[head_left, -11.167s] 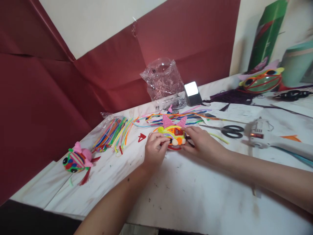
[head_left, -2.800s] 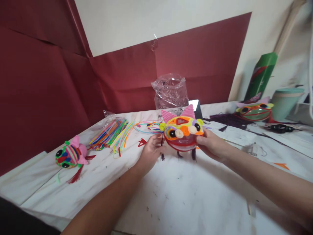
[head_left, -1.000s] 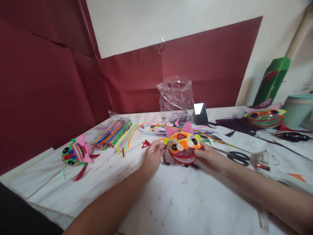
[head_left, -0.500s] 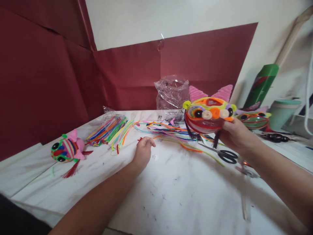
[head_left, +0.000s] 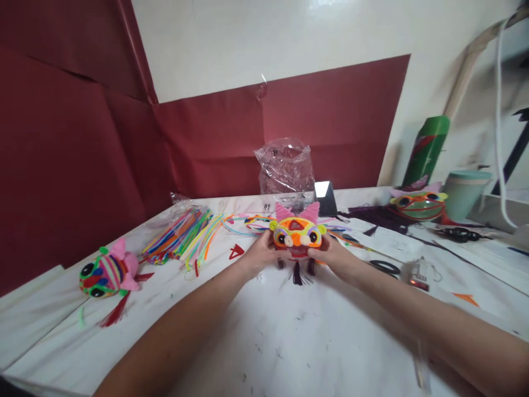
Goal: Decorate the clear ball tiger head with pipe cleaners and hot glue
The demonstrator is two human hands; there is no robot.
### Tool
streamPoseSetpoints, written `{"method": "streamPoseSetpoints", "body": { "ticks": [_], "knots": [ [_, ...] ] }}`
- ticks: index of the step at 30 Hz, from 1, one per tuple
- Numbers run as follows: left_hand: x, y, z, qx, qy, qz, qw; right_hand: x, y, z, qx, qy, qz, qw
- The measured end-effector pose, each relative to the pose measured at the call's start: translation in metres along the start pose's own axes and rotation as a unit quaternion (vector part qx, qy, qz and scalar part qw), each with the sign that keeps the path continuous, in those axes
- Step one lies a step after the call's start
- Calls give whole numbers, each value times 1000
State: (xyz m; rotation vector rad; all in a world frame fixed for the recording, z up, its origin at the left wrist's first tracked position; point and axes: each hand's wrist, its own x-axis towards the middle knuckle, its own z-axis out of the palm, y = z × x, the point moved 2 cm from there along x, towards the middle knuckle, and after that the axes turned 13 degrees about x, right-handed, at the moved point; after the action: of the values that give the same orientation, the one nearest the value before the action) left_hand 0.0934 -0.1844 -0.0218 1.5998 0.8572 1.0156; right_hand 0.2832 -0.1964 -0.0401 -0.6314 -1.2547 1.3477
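Note:
Between my two hands, over the middle of the table, is a pipe-cleaner animal-head lantern [head_left: 296,234]. It has pink pointed ears, yellow-orange trim, black eyes, a clear red lower part and dark tassels hanging below. My left hand [head_left: 263,255] grips its left side and my right hand [head_left: 330,255] its right side, with both thumbs toward the front. The fingers behind it are hidden. A bent red pipe-cleaner piece [head_left: 236,252] lies just left of my left hand. The black scissor handles [head_left: 384,267] lie to the right of my right hand.
Bundled pipe cleaners [head_left: 177,234] and a striped fish-like ornament [head_left: 109,270] lie on the left. Behind stand a clear plastic bag [head_left: 286,171] and a dark phone [head_left: 325,198]. At right are a similar lantern [head_left: 419,205], a cup [head_left: 467,193] and a glue gun [head_left: 420,275].
The lantern has come left and down from my raised right hand to the middle. My left hand, empty before, has closed on its left side. The view has shifted slightly.

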Motion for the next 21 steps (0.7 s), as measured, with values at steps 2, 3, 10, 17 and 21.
{"method": "streamPoseSetpoints", "body": {
  "ticks": [2, 3, 10, 17, 21],
  "knots": [
    [5, -7, -3, -8, 35, 13, 999, 9, 4, -4, -31, 7, 11, 999],
    [8, -11, -5, -9, 43, 12, 999, 14, 5, -6, -38, 6, 20, 999],
    [26, -42, -7, 15, 100, -22, 995, 38, 19, -19, -8, 6, 92, 996],
    [25, -50, -10, 20, 177, 0, 984, 26, 23, -32, -6, 50, 107, 993],
    [25, -54, -11, 44, 210, 6, 977, 17, 14, -41, -58, 132, 43, 989]
  ]
}}
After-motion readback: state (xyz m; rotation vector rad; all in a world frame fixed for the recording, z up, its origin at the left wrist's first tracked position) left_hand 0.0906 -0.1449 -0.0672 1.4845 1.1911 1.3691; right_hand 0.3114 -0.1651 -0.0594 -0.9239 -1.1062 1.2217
